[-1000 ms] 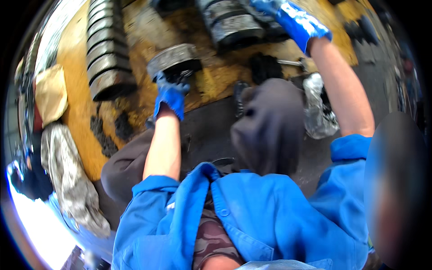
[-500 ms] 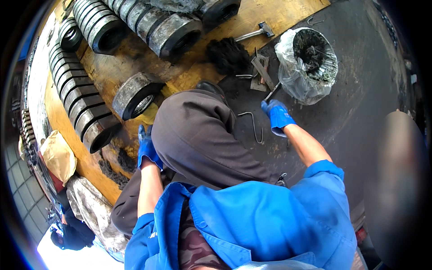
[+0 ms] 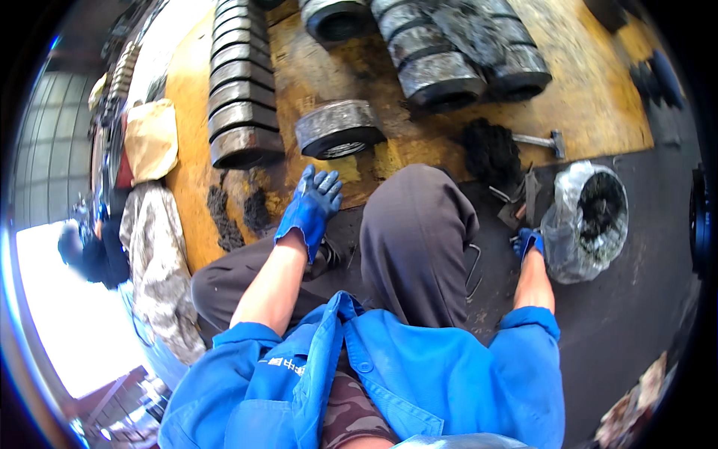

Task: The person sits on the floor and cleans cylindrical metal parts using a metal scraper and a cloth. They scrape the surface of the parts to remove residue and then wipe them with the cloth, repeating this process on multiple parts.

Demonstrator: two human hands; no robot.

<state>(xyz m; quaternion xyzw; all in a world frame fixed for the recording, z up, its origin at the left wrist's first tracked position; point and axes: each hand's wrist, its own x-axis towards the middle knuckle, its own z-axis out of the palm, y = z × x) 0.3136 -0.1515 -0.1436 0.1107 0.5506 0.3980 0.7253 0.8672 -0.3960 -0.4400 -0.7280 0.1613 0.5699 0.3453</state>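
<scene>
A yellow-brown wooden board (image 3: 598, 108) lies ahead of both hands, on a dark floor (image 3: 621, 329) that spreads around the right hand. Far off to the left of the left hand there is a gray wall (image 3: 56, 135) and a very bright patch. The thick metal ring (image 3: 336, 127) sits on the board, just past the fingers of the left hand (image 3: 310, 202). Its hole looks back toward that hand and a little to the right, so the line through the hole runs away from the person. The left hand, in a blue glove, is open and holds nothing. The right hand (image 3: 528, 242) has curled fingers; I cannot tell if it grips something. The plastic-lined bucket (image 3: 562, 239) is just right of it. The board's near edge runs ahead of the right hand. There are gaps on both sides of the ring, before the rows of rings (image 3: 243, 97).
</scene>
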